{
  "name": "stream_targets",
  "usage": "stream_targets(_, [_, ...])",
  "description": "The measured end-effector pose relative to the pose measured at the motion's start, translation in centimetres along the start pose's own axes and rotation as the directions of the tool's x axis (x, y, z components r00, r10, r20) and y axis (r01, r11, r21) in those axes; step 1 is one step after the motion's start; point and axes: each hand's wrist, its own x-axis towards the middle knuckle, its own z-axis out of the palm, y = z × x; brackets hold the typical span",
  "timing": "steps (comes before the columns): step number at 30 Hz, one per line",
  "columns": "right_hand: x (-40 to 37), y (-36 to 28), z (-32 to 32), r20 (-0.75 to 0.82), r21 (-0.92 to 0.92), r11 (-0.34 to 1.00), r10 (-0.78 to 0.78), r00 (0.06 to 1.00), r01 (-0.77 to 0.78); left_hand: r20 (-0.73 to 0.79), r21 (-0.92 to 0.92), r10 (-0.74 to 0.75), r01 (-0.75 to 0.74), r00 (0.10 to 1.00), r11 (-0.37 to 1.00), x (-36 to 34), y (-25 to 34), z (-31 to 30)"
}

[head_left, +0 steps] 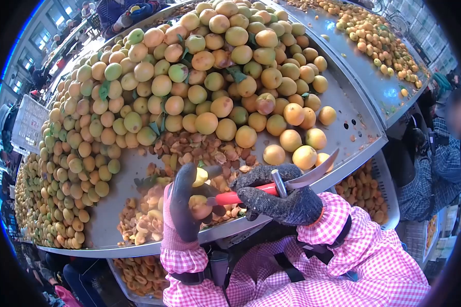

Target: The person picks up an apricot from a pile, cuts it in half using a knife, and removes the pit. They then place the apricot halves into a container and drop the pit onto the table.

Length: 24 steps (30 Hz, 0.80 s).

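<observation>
My left hand (186,202), in a dark-coated pink glove, is closed around a small yellow-orange fruit (200,206). A yellow piece of fruit (200,177) shows between its fingers just above. My right hand (279,197), in a dark grey knit glove, grips a red-handled tool (248,194) whose left end meets the fruit in my left hand. A curved metal blade (315,173) sticks out to the right of my right hand. Behind both hands lie brown fruit scraps (202,148) on the metal table (107,215).
A large heap of orange and green fruits (200,61) covers much of the table. Crates of cut fruit stand below its front edge, at the right (392,192) and left (133,294). Another metal table (366,71) holds more fruit. A person in dark checks (445,153) is at the right.
</observation>
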Motion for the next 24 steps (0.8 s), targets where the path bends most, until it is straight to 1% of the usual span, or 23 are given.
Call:
stream_targets(1, [0.2, 0.1, 0.0, -0.004, 0.026, 0.999, 0.032, 0.999, -0.032, 0.007, 0.016, 0.067, -0.067, 0.998, 0.998, 0.0, -0.1, 0.1])
stream_targets(3, [0.6, 0.4, -0.1, -0.009, 0.079, 0.992, 0.099, 0.995, -0.098, -0.008, -0.020, 0.031, -0.032, 0.999, 0.999, 0.3, -0.4, 0.0])
stream_targets(4, [0.7, 1.0, 0.4, -0.052, 0.122, 0.991, 0.058, 0.997, -0.051, -0.049, -0.040, 0.009, -0.011, 0.999, 0.999, 0.4, -0.6, 0.1])
stream_targets(5, [0.8, 1.3, 0.8, -0.064, 0.088, 0.996, 0.032, 0.997, -0.026, -0.091, -0.062, -0.013, 0.008, 0.996, 0.998, 0.6, -0.9, 0.1])
stream_targets(6, [0.8, 1.4, 1.2, -0.076, 0.053, 0.999, 0.004, 0.997, 0.000, -0.162, -0.088, -0.042, 0.028, 0.986, 0.996, 0.8, -1.1, 0.3])
stream_targets(7, [0.7, 1.7, 1.6, -0.085, 0.017, 1.000, -0.024, 0.996, 0.026, -0.149, 0.191, 0.225, -0.195, 0.963, 0.962, 0.8, -1.4, 0.8])
stream_targets(8, [0.5, 2.2, 2.4, -0.037, -0.232, 0.956, -0.195, 0.980, 0.182, -0.124, 0.460, 0.476, -0.374, 0.871, 0.805, 0.8, -1.6, 1.3])
stream_targets(9, [0.3, 2.6, 3.2, 0.012, -0.457, 0.828, -0.360, 0.933, 0.326, -0.242, 0.304, 0.297, -0.219, 0.924, 0.927, 1.1, -1.2, 1.3])
stream_targets(10, [0.3, 2.5, 4.3, 0.000, -0.429, 0.818, -0.424, 0.906, 0.383, -0.324, 0.122, 0.093, -0.056, 0.941, 0.991, 1.6, -0.4, 1.2])
stream_targets(11, [0.2, 2.2, 4.8, -0.016, -0.399, 0.805, -0.486, 0.874, 0.440, -0.297, 0.132, 0.105, -0.068, 0.949, 0.989, 1.4, -1.2, 0.7])
stream_targets(12, [0.3, 1.6, 4.2, 0.126, -0.611, 0.601, -0.568, 0.813, 0.515, -0.270, 0.142, 0.117, -0.080, 0.956, 0.987, 1.3, -2.0, 0.2])
stream_targets(13, [0.6, 1.4, 3.2, 0.111, -0.552, 0.704, -0.468, 0.877, 0.446, -0.243, 0.151, 0.128, -0.093, 0.961, 0.984, 1.2, -2.2, 0.1])
stream_targets(14, [1.2, 1.4, 1.8, 0.105, -0.488, 0.794, -0.361, 0.927, 0.364, -0.169, 0.010, 0.074, -0.073, 0.983, 0.997, 0.3, -1.8, -0.1])
stream_targets(15, [1.9, 1.1, 0.7, 0.115, -0.299, 0.933, -0.174, 0.978, 0.201, -0.101, 0.105, 0.207, -0.196, 0.973, 0.975, 0.5, -2.0, -0.1])
stream_targets(16, [2.6, 0.8, -0.5, 0.120, -0.112, 0.994, 0.019, 0.993, -0.005, -0.029, 0.186, 0.339, -0.328, 0.940, 0.926, 0.7, -2.2, 0.0])
stream_targets(17, [3.1, 0.5, -0.4, 0.062, 0.086, 0.984, 0.153, 0.986, -0.158, 0.042, 0.246, 0.460, -0.455, 0.887, 0.856, 1.0, -2.3, 0.0])
stream_targets(18, [3.4, 0.5, -0.5, 0.057, 0.131, 0.979, 0.152, 0.987, -0.158, 0.092, 0.370, 0.566, -0.555, 0.820, 0.745, 1.4, -2.2, 0.0])
stream_targets(19, [3.6, 0.5, -0.6, 0.055, 0.174, 0.972, 0.149, 0.987, -0.157, 0.072, 0.359, 0.561, -0.546, 0.825, 0.757, 1.4, -2.3, 0.0])
stream_targets(20, [3.9, 0.6, -0.6, 0.062, 0.157, 0.974, 0.153, 0.986, -0.161, 0.053, 0.347, 0.556, -0.537, 0.830, 0.769, 1.5, -2.4, 0.1])
stream_targets(21, [4.3, 0.8, -0.7, 0.070, 0.139, 0.976, 0.156, 0.985, -0.165, -0.028, 0.190, 0.427, -0.414, 0.904, 0.890, 1.1, -2.6, 0.4])
stream_targets(23, [4.8, 1.4, -0.7, 0.067, 0.088, 0.983, 0.155, 0.986, -0.160, -0.039, 0.267, 0.371, -0.348, 0.928, 0.899, 1.2, -2.9, 0.3])
stream_targets(24, [5.0, 1.8, -0.5, 0.057, 0.055, 0.986, 0.151, 0.987, -0.154, 0.025, 0.495, 0.448, -0.401, 0.893, 0.771, 1.8, -3.2, -0.2])
